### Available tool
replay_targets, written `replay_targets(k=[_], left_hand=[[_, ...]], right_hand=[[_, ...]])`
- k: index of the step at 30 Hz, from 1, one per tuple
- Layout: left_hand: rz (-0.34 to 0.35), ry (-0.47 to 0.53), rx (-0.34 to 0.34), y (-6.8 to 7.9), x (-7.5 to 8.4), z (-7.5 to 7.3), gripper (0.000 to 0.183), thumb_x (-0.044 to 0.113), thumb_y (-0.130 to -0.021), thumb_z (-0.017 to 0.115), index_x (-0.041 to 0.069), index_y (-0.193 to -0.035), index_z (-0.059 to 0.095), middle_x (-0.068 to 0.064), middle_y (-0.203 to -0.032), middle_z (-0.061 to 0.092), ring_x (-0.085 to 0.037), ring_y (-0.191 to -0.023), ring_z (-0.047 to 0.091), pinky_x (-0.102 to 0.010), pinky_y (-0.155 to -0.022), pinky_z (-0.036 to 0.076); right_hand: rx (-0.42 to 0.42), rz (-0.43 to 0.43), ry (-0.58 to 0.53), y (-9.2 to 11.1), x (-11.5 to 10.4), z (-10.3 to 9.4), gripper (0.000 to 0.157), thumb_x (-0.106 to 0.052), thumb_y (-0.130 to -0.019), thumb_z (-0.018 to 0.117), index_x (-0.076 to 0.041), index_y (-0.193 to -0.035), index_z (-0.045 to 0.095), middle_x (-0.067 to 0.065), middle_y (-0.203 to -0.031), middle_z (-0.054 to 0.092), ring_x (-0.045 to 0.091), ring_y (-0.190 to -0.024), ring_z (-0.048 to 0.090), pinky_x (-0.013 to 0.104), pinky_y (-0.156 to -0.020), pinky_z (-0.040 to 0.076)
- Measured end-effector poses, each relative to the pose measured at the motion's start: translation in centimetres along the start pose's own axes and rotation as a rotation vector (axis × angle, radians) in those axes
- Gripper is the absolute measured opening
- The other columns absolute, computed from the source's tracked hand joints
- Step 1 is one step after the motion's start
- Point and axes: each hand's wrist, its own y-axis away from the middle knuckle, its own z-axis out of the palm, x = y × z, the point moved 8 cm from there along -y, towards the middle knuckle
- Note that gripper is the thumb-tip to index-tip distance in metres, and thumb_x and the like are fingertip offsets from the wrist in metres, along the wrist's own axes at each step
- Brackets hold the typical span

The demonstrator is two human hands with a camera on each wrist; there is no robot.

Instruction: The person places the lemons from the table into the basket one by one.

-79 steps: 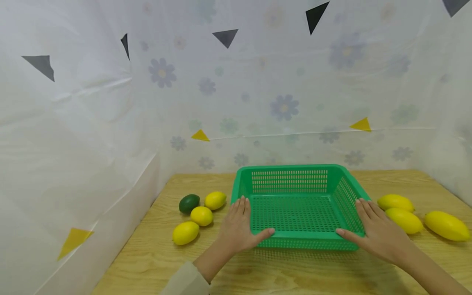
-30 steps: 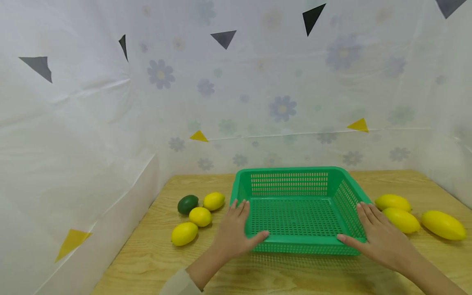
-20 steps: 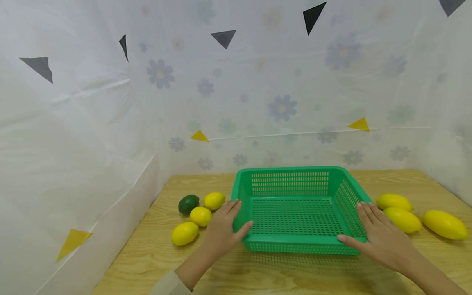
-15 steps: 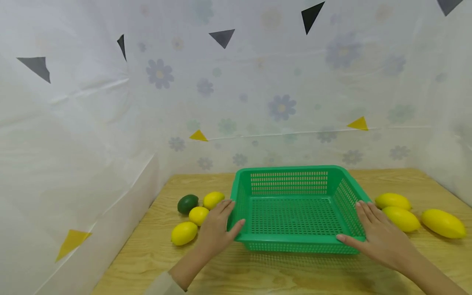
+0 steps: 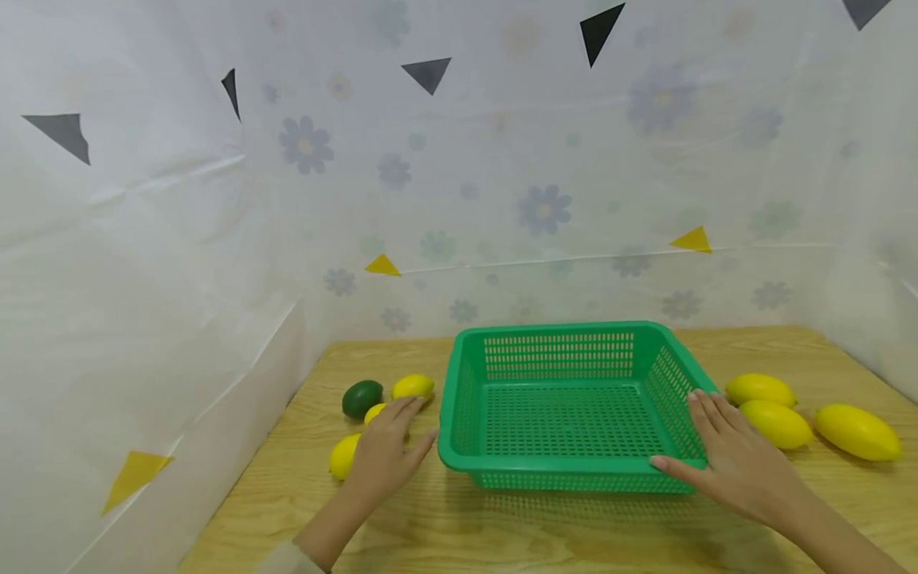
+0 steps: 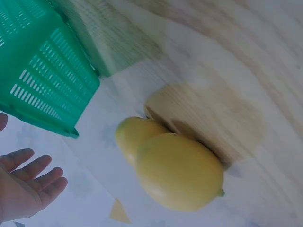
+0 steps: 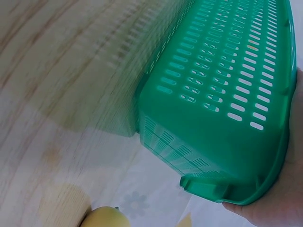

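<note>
A green plastic basket (image 5: 566, 464) with slotted walls and nothing inside stands on the table. My right hand (image 5: 746, 474) rests on its front right corner, fingers straight along the side rim and thumb on the front rim. Left of the basket and apart from it, my left hand (image 5: 383, 454) hovers with loose fingers, holding nothing. Close by lie three lemons, the far lemon (image 5: 413, 387), a middle lemon (image 5: 373, 412) and a near lemon (image 5: 343, 458); the hand partly hides them. A dark green oval fruit (image 5: 362, 399), like an avocado, lies behind. Two lemons (image 6: 180, 172) show in the left wrist view.
Right of the basket lie three longer yellow fruits: a far one (image 5: 760, 389), a middle one (image 5: 776, 424) and an outer one (image 5: 857, 432). The wooden table (image 5: 559, 534) meets a white sheet (image 5: 488, 175) with flower prints at the back and sides.
My left hand has let go of the basket's left front corner and moved left toward the lemons. The right hand stays on the right corner, and the basket has hardly shifted.
</note>
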Motion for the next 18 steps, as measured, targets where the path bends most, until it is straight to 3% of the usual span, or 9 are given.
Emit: replay_targets(k=[9,18], left_hand=[[0.010,-0.080,0.025,0.8,-1.9,-0.2,0.046,0.028,-0.077,0.074,-0.004,-0.109,0.064,-0.017,-0.108,0.065,-0.031,-0.101,0.062,-0.041,-0.083,0.054],[-0.060,-0.130,-0.038,1.9,-4.1,-0.3,0.049,0.030,-0.075,0.076,-0.006,-0.107,0.064,-0.019,-0.109,0.064,-0.032,-0.102,0.061,-0.043,-0.083,0.054]], right_hand=[[0.005,-0.007,-0.008,-0.1,0.1,0.0,0.096,-0.053,-0.088,0.052,0.018,-0.141,0.014,0.040,-0.145,0.014,0.052,-0.136,0.008,0.045,-0.115,-0.014],[0.004,-0.007,0.002,0.0,0.1,-0.1,0.095,-0.054,-0.089,0.051,0.018,-0.140,0.015,0.040,-0.144,0.015,0.052,-0.136,0.010,0.049,-0.115,-0.011]])
